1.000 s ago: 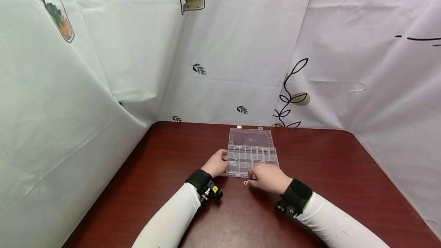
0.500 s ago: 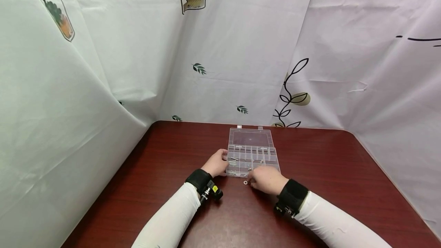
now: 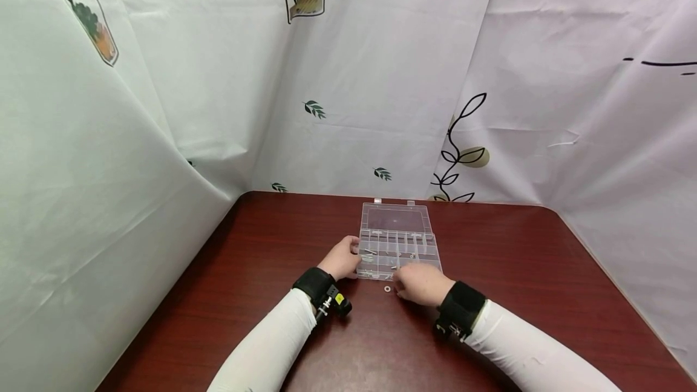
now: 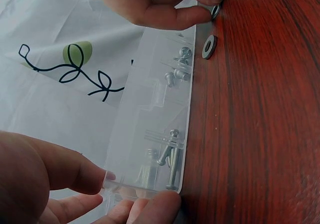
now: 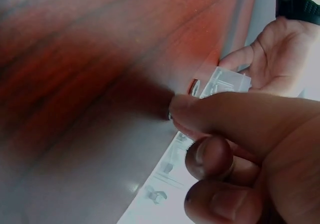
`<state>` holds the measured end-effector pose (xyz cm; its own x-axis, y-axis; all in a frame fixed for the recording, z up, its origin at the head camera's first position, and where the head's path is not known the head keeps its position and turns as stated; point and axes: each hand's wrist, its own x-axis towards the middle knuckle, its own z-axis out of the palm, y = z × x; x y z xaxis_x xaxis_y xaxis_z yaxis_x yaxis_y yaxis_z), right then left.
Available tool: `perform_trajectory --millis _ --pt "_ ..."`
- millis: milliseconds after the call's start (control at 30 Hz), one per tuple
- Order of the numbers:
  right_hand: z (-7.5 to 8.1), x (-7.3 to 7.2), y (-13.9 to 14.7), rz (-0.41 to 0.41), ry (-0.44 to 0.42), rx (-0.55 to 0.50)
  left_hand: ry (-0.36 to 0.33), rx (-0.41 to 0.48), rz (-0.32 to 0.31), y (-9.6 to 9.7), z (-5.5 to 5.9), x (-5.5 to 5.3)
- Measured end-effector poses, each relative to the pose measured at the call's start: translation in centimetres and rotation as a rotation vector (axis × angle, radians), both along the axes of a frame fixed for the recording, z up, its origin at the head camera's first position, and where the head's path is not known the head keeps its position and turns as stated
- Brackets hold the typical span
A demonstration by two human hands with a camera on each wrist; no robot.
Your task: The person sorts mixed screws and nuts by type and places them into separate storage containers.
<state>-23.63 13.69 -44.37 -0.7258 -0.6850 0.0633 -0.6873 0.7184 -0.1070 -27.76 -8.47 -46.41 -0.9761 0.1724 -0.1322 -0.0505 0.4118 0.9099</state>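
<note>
A clear plastic compartment box [image 3: 400,247] stands on the table with its lid [image 3: 395,218] laid back. My left hand [image 3: 342,259] holds the box's left end, thumb and fingers around its corner in the left wrist view. Just in front of the box, my right hand [image 3: 422,283] pinches a metal washer [image 4: 215,11] between thumb and index finger, down at the table. A second washer [image 4: 209,47] lies on the table beside the box's front wall. Inside are long screws [image 4: 171,159] at the left and short screws [image 4: 181,66] further along.
The dark red table [image 3: 517,295] extends around the box. White patterned cloth [image 3: 370,77] hangs behind and along both sides. Both wrists wear black camera straps [image 3: 463,307].
My right hand has shifted slightly and closed over one of two washers in front of the box; the other stays in sight. The left hand keeps its place on the box.
</note>
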Motion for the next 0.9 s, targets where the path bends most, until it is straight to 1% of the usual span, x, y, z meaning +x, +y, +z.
perform_trajectory --millis 167,300,433,600,900 --pt "0.19 -0.21 0.33 0.008 -0.071 0.001 0.007 0.001 -0.004 0.0 -0.03 -0.04" --pt "0.24 -0.23 0.43 -0.003 -0.133 -0.004 0.004 -0.005 -0.002 0.02 -0.02 -0.02" --pt "0.12 -0.09 0.41 -0.005 -0.165 -0.01 0.004 -0.003 0.001 0.02 -0.08 -0.01" --pt "-0.14 -0.03 0.37 0.015 -0.171 -0.009 0.01 0.003 0.004 0.02 -0.13 0.02" --pt "-0.21 0.12 0.41 0.02 -0.143 -0.01 0.016 0.004 0.003 -0.01 0.01 0.16"
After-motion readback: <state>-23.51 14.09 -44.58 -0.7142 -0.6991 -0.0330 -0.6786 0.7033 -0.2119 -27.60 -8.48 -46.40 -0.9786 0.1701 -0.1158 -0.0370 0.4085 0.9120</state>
